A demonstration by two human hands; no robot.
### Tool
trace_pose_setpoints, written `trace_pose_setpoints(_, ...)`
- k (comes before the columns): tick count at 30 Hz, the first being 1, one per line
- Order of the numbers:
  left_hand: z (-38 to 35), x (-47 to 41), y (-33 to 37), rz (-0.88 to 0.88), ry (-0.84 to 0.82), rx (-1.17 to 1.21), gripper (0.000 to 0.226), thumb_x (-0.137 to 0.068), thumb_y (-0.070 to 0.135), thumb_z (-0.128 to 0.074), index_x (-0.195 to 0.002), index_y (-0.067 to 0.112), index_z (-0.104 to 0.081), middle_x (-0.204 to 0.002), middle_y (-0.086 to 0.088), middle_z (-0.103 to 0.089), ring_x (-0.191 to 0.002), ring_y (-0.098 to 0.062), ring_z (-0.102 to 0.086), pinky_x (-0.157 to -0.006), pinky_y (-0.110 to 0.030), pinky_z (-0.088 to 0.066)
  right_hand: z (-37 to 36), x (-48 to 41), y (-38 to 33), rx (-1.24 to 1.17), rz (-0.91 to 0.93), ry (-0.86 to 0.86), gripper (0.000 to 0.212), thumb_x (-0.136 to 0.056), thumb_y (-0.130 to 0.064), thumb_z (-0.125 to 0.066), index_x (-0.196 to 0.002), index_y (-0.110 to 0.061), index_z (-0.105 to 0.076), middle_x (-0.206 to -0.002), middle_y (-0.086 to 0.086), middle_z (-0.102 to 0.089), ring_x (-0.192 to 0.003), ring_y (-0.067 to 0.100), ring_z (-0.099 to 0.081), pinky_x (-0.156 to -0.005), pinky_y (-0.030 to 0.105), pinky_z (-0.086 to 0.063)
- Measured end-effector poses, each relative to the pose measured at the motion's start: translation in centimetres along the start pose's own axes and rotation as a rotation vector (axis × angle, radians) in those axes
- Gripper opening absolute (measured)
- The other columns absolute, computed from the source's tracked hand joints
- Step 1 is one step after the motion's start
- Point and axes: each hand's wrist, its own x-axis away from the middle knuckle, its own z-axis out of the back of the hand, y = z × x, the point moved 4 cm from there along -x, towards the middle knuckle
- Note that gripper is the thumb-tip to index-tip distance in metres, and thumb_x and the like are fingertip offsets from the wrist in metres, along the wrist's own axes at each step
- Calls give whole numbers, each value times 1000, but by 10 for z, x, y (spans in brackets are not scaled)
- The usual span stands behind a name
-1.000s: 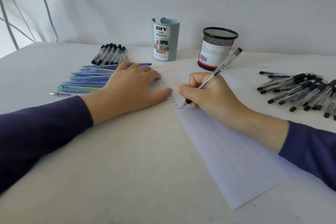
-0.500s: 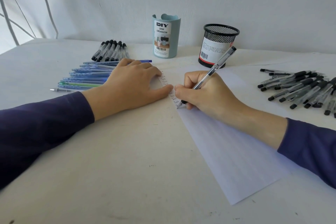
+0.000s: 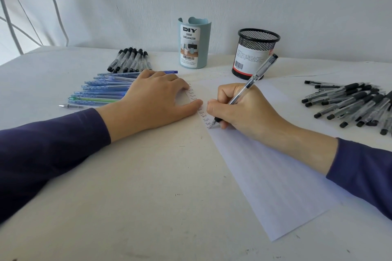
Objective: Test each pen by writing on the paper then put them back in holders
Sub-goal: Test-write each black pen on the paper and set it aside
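Observation:
My right hand (image 3: 244,110) grips a clear pen with a black cap end (image 3: 255,76), its tip touching the left margin of a lined white paper (image 3: 271,176) below a column of small written words. My left hand (image 3: 152,101) lies flat with straight fingers, pressing the paper's upper left edge. A pale blue desk organizer holder (image 3: 194,43) and a black mesh holder (image 3: 255,53) stand at the back; I see no pens in them.
Blue and green pens (image 3: 104,93) lie in a row left of my left hand, with a bunch of black-capped pens (image 3: 131,60) behind them. A large heap of black pens (image 3: 352,104) lies at the right. A white wall closes the back.
The pen tip has moved slightly along the margin while writing, and the camera has shifted a little. My left hand has stayed in place on the paper.

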Motion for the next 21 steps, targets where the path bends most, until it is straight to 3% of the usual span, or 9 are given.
trace_pose_setpoints(5, 1, 0, 1, 2, -6, 0, 91, -71, 83, -9, -129, 31, -57, -130, 11, -60, -123, -17, -51, -108, -36, -29, 1, -1, 0, 7, 9, 22, 42, -83, -15, -69, -50, -18, -44, -47, 2, -53, -44, 10, -51, -51, 25, -44)
trace_pose_setpoints(15, 0, 0, 0, 8, -4, -2, 90, -71, 83, -10, -128, 31, -57, -128, 11, -61, -121, -17, -51, -106, -35, -30, 1, -1, 0, 4, 4, 18, 34, -83, -10, -68, -57, -6, -46, -49, 4, -50, -42, 6, -51, -45, 16, -42)
trace_pose_setpoints(21, 1, 0, 0, 5, -1, 0, 90, -71, 83, -11, -128, 30, -58, -129, 11, -61, -121, -18, -52, -106, -36, -30, 3, -1, -1, 6, 11, 35, 38, -83, -10, -68, -53, -12, -44, -45, -1, -51, -41, 5, -51, -44, 13, -38)
